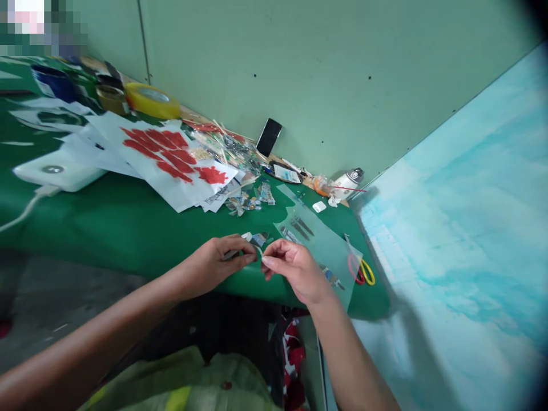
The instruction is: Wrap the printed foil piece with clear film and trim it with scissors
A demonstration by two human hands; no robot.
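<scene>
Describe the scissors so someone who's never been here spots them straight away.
Find the green table and follow it to its right end, by the blue wall. Past the right hand, the scissors lie at the edge of a translucent sheet. One red and one yellow handle loop set them apart from that pale sheet.

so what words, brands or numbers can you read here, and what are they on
None can be read clearly; all too small or blurred:
White rectangular plastic box: round grey mark
White cylindrical container: dark mark
White printed sheet beneath the red-painted white paper: dark print
Small white-and-blue card: faint print
</scene>
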